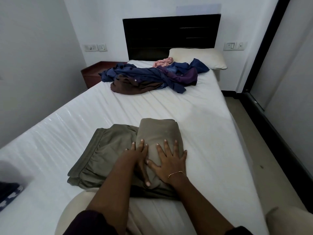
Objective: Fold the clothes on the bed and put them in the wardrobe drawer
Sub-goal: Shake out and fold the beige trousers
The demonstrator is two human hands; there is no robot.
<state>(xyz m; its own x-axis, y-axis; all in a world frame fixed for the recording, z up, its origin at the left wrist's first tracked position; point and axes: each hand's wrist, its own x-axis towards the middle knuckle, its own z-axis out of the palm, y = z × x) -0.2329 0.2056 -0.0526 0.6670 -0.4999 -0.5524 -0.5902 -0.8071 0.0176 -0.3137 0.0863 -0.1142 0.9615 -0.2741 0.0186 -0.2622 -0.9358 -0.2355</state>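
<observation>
White walls close in a narrow room where the bed (186,107), under a wrinkled white sheet, runs from the near edge to a dark headboard (171,36) and a pillow (203,59). Near the foot lies an olive garment (108,150), partly folded: its right part is doubled over into a thick pad, while the left part, with a gathered band, lies flat and spread beside it. Both hands press on the pad with fingers straight and splayed, gripping nothing; the left hand (138,156) sits at the pad's left edge, the right hand (169,160), with a thin bracelet at the wrist, flat on its middle, the two just beside each other. By my reading the job is at an early stage: this one piece needs at least another fold, and a heap (152,77) of unfolded clothes, blue, brown, purple and pink, waits well apart near the pillow. Nothing appears put away. No wardrobe drawer shows; the dark frame (264,53) at right may belong to the wardrobe, but I cannot tell. How many pieces the heap holds is unclear, and a dark patterned cloth (8,192) at the left edge is cut off.
</observation>
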